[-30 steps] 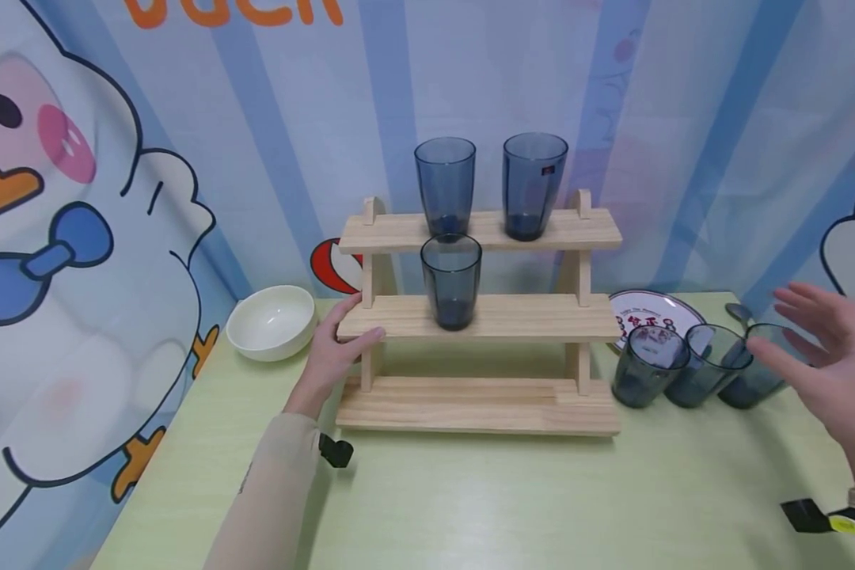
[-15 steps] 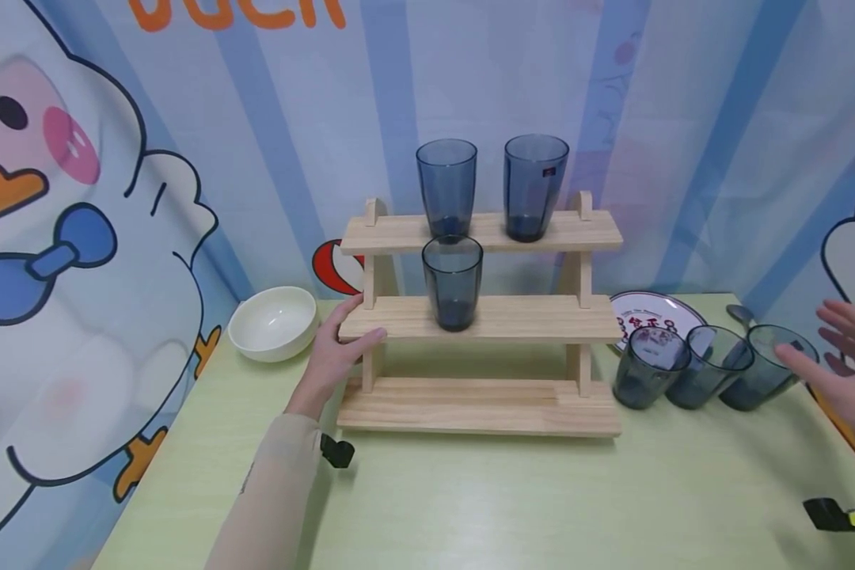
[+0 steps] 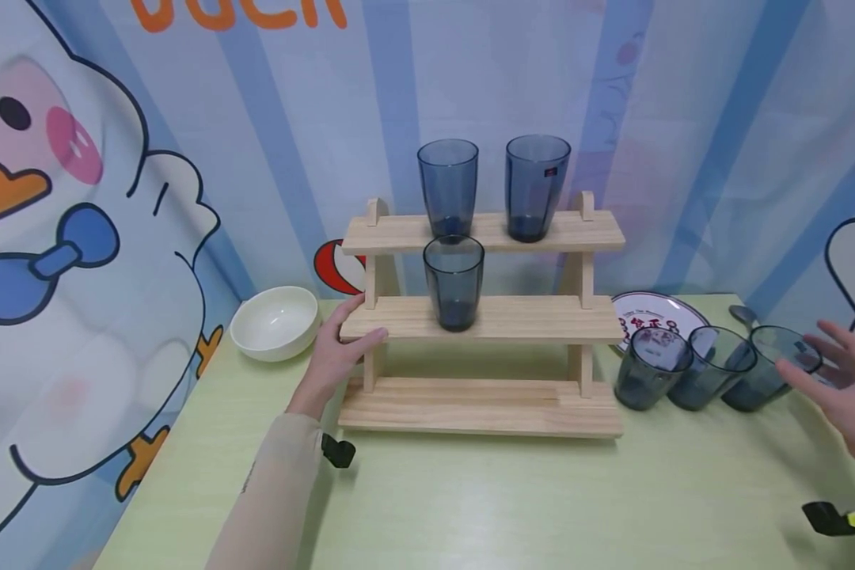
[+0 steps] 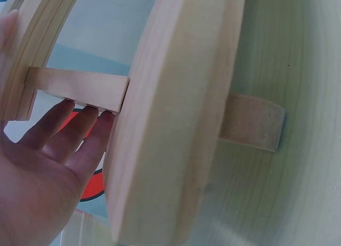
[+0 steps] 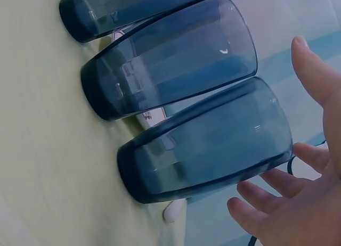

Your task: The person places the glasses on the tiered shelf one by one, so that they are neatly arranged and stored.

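Far left: 1 glossy white bowl (image 3: 275,323). Left hand (image 3: 328,356) gripping left end of 3-tier rack (image 3: 480,408), pale grained wood. On it: 3 tapered blue-grey glasses (image 3: 454,285), 2 top, 1 middle. Right of rack: 1 printed plate (image 3: 648,307), 3 matching glasses (image 3: 708,372) in row on table (image 3: 484,499), 1 spoon (image 3: 743,314) behind. Right hand (image 3: 851,392) spread-fingered, no hold, just beside end glass (image 5: 208,145); can't tell if touching.

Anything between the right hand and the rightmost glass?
Nothing visible. The right hand is right beside the rightmost glass, thumb and fingers spread; whether it touches is unclear. The neighbouring glass stands on the opposite side, away from the hand.
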The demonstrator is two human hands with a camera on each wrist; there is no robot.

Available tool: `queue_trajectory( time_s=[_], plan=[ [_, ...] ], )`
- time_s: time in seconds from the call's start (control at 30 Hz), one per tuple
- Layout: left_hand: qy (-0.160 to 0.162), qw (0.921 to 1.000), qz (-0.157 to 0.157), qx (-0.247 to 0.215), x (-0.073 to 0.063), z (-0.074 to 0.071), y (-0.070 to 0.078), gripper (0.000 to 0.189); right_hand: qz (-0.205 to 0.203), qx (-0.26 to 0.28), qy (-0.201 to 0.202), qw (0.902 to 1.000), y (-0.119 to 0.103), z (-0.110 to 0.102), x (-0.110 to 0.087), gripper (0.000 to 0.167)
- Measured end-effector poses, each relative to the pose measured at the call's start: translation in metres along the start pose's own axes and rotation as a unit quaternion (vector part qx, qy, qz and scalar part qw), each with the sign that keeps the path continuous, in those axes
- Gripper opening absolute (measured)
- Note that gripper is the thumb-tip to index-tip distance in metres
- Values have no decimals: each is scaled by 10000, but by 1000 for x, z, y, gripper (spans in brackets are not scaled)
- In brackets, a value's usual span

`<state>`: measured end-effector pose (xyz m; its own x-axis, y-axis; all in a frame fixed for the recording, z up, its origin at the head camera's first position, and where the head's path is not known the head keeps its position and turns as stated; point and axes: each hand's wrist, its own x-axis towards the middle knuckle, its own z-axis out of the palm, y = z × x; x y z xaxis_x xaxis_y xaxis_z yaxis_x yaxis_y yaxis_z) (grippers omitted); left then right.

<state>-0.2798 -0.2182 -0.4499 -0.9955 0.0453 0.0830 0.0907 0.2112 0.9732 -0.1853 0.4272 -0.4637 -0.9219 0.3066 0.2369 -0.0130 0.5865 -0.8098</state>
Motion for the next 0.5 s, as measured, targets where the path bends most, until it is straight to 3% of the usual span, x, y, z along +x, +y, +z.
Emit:
queue_trajectory(
  time_s=[0.3,0.5],
  plan=[
    [-17,10000,-45,-13,0,-1,-1,76,-91,354,-443,9983,14,5,2,81],
    [-71,9999,-7,-131,0,-1,-2,76,12,432,-515,9977,18,10,3,81]
  ],
)
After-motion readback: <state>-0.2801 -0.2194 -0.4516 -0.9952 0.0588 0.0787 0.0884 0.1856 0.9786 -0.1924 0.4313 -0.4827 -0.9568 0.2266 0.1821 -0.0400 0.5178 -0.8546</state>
